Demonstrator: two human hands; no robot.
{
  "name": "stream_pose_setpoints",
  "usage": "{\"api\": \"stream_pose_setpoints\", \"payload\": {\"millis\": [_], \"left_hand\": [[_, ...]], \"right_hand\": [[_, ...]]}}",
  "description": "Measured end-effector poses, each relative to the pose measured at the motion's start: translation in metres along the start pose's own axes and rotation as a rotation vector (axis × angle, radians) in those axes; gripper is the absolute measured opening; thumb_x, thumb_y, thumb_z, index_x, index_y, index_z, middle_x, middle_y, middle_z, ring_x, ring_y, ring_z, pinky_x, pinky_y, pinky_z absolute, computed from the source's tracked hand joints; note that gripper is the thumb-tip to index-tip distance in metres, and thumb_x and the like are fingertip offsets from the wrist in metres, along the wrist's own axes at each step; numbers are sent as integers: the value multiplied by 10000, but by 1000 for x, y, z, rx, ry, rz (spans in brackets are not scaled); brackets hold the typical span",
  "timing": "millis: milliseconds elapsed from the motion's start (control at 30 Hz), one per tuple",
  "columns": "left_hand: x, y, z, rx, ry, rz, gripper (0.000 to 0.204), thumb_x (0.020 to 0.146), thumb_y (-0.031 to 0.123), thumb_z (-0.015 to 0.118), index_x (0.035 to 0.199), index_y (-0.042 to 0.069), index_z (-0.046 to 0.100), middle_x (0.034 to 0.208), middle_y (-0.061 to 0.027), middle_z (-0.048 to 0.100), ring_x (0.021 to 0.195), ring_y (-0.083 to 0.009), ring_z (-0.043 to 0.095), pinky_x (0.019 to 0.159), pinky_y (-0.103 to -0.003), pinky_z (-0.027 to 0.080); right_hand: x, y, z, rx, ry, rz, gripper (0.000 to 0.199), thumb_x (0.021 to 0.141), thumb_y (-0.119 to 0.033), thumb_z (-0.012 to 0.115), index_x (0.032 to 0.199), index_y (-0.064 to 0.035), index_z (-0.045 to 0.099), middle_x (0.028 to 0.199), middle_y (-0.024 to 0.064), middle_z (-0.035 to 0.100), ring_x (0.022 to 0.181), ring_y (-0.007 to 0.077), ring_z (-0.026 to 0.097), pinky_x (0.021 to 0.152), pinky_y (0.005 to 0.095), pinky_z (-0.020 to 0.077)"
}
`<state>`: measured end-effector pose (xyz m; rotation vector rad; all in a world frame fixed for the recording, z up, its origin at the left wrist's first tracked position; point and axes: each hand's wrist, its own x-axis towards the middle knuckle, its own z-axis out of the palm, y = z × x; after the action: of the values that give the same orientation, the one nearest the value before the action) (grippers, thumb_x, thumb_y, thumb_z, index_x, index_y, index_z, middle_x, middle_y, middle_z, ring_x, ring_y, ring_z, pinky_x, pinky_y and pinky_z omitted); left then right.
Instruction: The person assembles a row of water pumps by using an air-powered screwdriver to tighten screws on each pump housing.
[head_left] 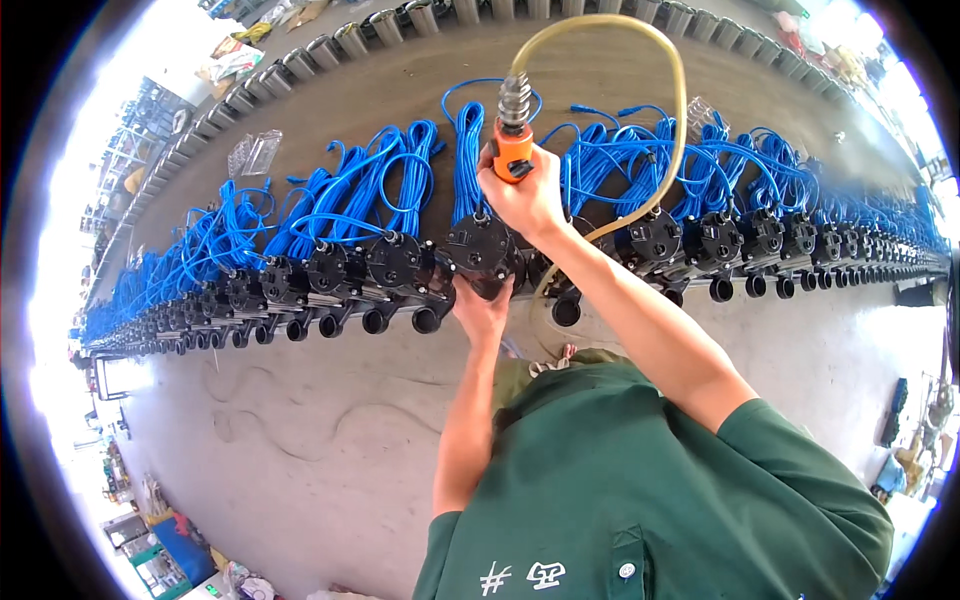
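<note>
I have my right hand (522,190) clenched round an orange pneumatic screwdriver (512,140), held upright with its tip pointing down at the black pump (480,250) in the middle of the row; a yellowish air hose (640,40) loops up from the top of the tool, over and down past my right forearm; my left hand (482,308) is cupped under the near side of that same pump, fingers closed on its body and steadying it; the bit itself is hidden behind my fist, so I cannot tell whether it is seated in a screw; to my mind the step goes well if I keep the tool square to the pump's face, press straight down along its axis, and let the left hand take the twist so the housing does not turn; the hose hangs near the neighbouring pump on the right, and I judge it should stay free of the cables so it does not drag the tool off line; the pump sits on a long brown table (400,90), one of a curved line of like black pumps (330,270) set side by side, each with a bundle of coiled blue cable (400,180) lying behind it; round outlets face me along the near edge; beyond the table runs a row of grey rollers (350,40).
</note>
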<state>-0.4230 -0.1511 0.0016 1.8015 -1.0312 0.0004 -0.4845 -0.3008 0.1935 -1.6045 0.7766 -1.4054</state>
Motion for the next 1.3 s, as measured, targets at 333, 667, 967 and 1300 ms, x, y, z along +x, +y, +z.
{"api": "stream_pose_setpoints", "payload": {"millis": [333, 667, 967, 1300], "left_hand": [[6, 7, -5, -32, -34, -70, 583, 716, 300, 917, 1021, -8, 527, 911, -170, 705, 841, -378, 702, 719, -440, 548], [6, 6, -11, -125, -89, -167, 792, 702, 284, 893, 1299, -6, 461, 1007, -158, 717, 886, -368, 718, 744, -450, 585], [18, -8, -16, -322, -114, -188, 1175, 535, 292, 988, 1484, 28, 347, 1263, -215, 628, 1110, -391, 649, 955, -469, 528], [26, -50, 10, -925, -480, -307, 1225, 549, 221, 986, 1539, 50, 287, 1404, -157, 529, 1295, -266, 542, 1120, -379, 405]], "right_hand": [[-14, -22, -5, 48, -109, -21, 179, 758, -46, 667, 929, 6, 646, 746, 44, 682, 694, 126, 663, 677, 297, 543], [-73, -17, -9, 384, -400, 222, 220, 751, 65, 628, 963, 8, 639, 866, 69, 679, 790, 136, 654, 715, 280, 536], [-27, -72, 22, 383, -377, 104, 339, 779, 42, 551, 1118, 28, 547, 948, 157, 626, 680, 166, 568, 674, 348, 519], [0, -4, 85, 139, -219, 200, 172, 768, 70, 612, 931, 16, 611, 834, 79, 654, 692, 146, 646, 628, 267, 532]]}}
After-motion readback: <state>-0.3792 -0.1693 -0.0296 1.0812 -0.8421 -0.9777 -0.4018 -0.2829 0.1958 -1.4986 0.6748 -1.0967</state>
